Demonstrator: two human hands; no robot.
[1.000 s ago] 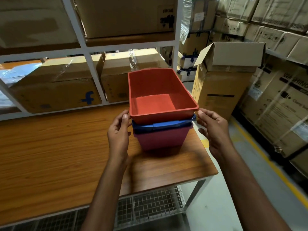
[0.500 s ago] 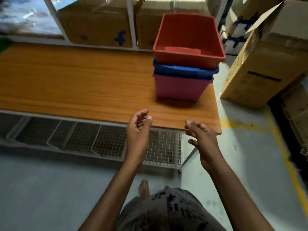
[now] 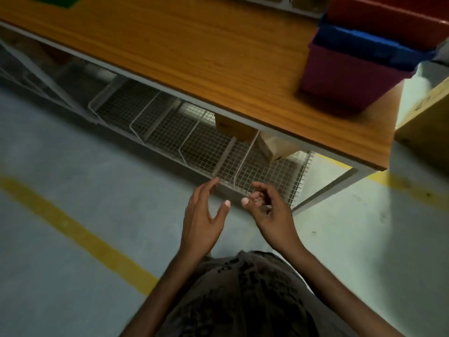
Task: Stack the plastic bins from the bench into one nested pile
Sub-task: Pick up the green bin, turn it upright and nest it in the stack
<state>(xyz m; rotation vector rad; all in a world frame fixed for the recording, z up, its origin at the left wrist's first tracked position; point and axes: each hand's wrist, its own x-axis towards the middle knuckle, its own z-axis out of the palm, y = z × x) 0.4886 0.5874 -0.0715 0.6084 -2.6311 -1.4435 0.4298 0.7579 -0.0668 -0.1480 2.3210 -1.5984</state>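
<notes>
Bins (image 3: 359,59) nested three-deep on surface (image 3: 194,52) | both hands withdrawn, left (image 3: 201,215), right (image 3: 269,215) | fingers loosely spread, empty | stack looks done

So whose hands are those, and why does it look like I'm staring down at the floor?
Those are a person's own bare hands, not a machine's. A camera worn on the head looks down, so you see what the person sees. The left hand is open with its fingers spread; the right hand is loosely curled. Neither holds anything. Both hover over the grey concrete floor, in front of the wooden bench. At the bench's right end sits a pile of nested plastic bins: the pink plastic bin at the bottom, the blue plastic bin inside it, and the red plastic bin on top. Under the bench is a wire mesh shelf with cardboard boxes.
</notes>
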